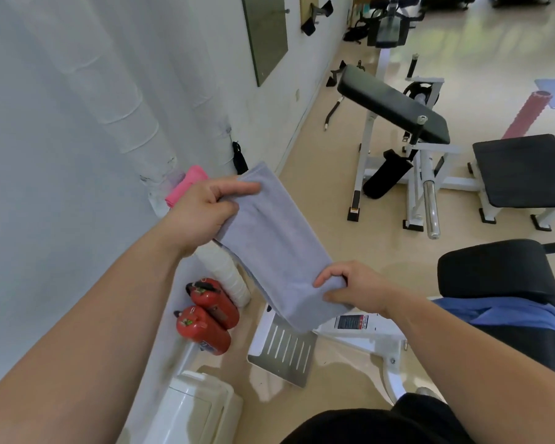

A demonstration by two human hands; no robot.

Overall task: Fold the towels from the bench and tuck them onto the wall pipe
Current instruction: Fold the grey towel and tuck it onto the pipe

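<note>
Gym floor beneath grey folded towel (271, 248), smooth, taut.

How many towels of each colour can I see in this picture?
grey towel: 1
pink towel: 1
blue towel: 1
Total: 3

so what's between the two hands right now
The folded grey towel spans it, left hand gripping one end, right hand the other, in the head view.
</note>
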